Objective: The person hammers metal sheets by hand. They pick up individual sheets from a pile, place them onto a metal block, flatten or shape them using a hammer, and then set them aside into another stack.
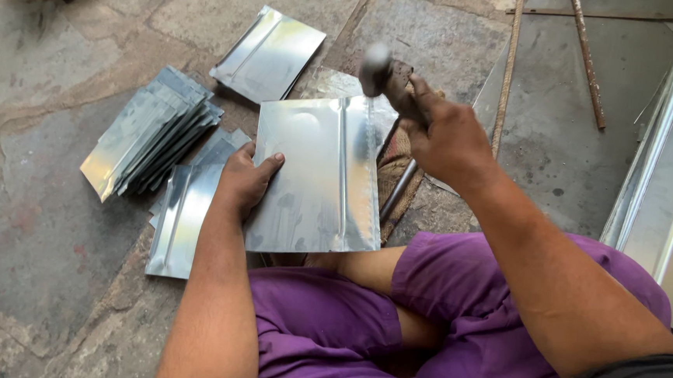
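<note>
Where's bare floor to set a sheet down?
Bare stone floor lies left of the sheet stack, and more beyond the far sheet. Crowded between the left hand, the held sheet and the right hand with the hammer.

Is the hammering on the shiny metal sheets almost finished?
Hard to tell. A fanned stack of sheets lies on the stone floor, maybe done. The left hand steadies one ridged sheet while the right hand raises a hammer. More sheets wait beside it.
</note>
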The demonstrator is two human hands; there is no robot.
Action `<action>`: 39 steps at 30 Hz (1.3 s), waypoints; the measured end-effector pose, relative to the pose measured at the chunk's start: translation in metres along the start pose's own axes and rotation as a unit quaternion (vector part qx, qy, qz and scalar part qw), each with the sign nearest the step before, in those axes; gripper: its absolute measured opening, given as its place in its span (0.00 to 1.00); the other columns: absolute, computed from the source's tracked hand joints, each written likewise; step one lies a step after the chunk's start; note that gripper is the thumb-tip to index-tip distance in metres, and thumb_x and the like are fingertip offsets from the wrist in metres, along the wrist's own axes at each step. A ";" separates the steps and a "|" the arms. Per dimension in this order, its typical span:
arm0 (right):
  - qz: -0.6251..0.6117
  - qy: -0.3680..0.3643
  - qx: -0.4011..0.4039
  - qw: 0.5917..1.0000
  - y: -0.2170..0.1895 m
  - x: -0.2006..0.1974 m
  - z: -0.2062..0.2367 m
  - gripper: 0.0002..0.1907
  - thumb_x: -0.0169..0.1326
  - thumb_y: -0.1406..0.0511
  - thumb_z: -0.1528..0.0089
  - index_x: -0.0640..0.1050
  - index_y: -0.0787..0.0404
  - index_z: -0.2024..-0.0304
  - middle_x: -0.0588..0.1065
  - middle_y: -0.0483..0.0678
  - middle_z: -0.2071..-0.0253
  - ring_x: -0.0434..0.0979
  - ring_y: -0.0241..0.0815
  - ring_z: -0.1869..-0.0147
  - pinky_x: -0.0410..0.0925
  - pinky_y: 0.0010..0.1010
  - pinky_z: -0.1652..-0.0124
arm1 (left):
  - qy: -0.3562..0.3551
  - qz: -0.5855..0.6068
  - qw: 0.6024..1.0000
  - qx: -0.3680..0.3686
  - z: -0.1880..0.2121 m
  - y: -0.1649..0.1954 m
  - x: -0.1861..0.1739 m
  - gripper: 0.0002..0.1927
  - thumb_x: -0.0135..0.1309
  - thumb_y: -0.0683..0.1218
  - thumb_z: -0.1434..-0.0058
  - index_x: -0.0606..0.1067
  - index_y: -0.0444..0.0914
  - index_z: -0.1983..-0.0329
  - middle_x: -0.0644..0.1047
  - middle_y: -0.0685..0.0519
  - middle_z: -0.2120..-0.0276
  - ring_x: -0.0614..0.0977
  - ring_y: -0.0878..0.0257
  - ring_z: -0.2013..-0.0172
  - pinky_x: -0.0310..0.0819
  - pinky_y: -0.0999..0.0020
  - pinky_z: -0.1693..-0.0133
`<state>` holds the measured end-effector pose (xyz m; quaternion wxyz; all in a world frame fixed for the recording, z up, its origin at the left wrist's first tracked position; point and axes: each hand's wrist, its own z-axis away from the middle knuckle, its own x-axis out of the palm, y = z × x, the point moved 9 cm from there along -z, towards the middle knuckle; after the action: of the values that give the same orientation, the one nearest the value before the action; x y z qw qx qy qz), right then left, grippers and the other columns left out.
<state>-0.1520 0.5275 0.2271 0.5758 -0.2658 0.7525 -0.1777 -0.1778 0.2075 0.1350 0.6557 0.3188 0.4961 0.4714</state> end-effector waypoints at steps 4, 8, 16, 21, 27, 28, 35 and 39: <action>-0.047 0.031 -0.039 0.998 0.001 0.002 -0.002 0.21 0.52 0.62 0.28 0.69 0.56 0.32 0.80 0.55 0.57 0.84 0.48 0.57 0.76 0.39 0.56 | 0.007 0.009 1.000 0.010 -0.005 0.000 -0.001 0.31 0.61 0.48 0.42 0.71 0.32 0.37 0.83 0.42 0.55 0.86 0.56 0.58 0.79 0.65 0.54; 0.039 -0.064 0.056 0.996 0.023 0.031 -0.017 0.33 0.56 0.63 0.36 0.65 0.52 0.28 0.78 0.57 0.54 0.80 0.51 0.60 0.72 0.44 0.59 | 0.001 0.005 0.999 0.035 -0.003 0.007 0.003 0.28 0.61 0.47 0.41 0.73 0.30 0.39 0.84 0.42 0.55 0.86 0.57 0.58 0.78 0.65 0.55; -0.214 -0.079 0.365 0.903 0.149 0.035 -0.003 0.33 0.64 0.64 0.39 0.71 0.60 0.32 0.80 0.59 0.61 0.77 0.43 0.71 0.74 0.36 0.70 | 0.034 0.012 0.999 -0.010 -0.003 -0.001 -0.006 0.30 0.59 0.48 0.39 0.69 0.29 0.37 0.83 0.40 0.56 0.86 0.55 0.59 0.80 0.65 0.56; -0.138 -0.067 0.377 0.913 0.217 0.031 0.018 0.28 0.62 0.69 0.40 0.76 0.57 0.36 0.81 0.57 0.62 0.78 0.45 0.69 0.73 0.39 0.69 | 0.053 0.039 0.998 0.001 -0.007 -0.003 -0.006 0.28 0.57 0.49 0.36 0.69 0.29 0.38 0.83 0.40 0.56 0.85 0.56 0.60 0.79 0.65 0.57; 0.119 -0.009 0.345 0.931 0.244 0.033 0.020 0.23 0.66 0.60 0.40 0.80 0.53 0.42 0.79 0.51 0.47 0.78 0.49 0.49 0.71 0.42 0.49 | 0.064 0.071 0.995 0.025 -0.011 -0.006 -0.013 0.23 0.56 0.49 0.35 0.73 0.30 0.43 0.84 0.42 0.59 0.84 0.59 0.62 0.78 0.67 0.58; 0.071 -0.012 0.370 0.926 0.248 0.044 0.021 0.23 0.63 0.65 0.40 0.79 0.54 0.41 0.78 0.49 0.46 0.80 0.44 0.49 0.71 0.39 0.47 | 0.062 0.086 0.994 0.036 -0.012 -0.006 -0.013 0.22 0.56 0.49 0.35 0.74 0.30 0.44 0.84 0.42 0.60 0.84 0.59 0.62 0.78 0.67 0.58; 0.076 -0.275 0.142 0.948 0.207 0.165 0.006 0.20 0.66 0.59 0.42 0.82 0.56 0.49 0.81 0.53 0.52 0.82 0.52 0.50 0.74 0.40 0.49 | 0.069 0.066 0.995 0.034 -0.019 -0.004 -0.015 0.19 0.57 0.47 0.34 0.75 0.29 0.47 0.84 0.42 0.61 0.84 0.59 0.64 0.78 0.68 0.60; 0.094 -0.280 0.119 0.948 0.197 0.192 0.009 0.19 0.63 0.56 0.38 0.80 0.58 0.48 0.80 0.59 0.53 0.81 0.59 0.49 0.73 0.44 0.50 | 0.057 0.105 0.992 0.026 -0.019 0.002 -0.011 0.18 0.57 0.46 0.35 0.74 0.29 0.49 0.84 0.42 0.62 0.85 0.60 0.66 0.79 0.69 0.62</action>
<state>-0.2198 0.5681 -0.0365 0.8048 -0.1624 0.5559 -0.1299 -0.1971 0.1967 0.1350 0.5646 0.3588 0.5084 0.5422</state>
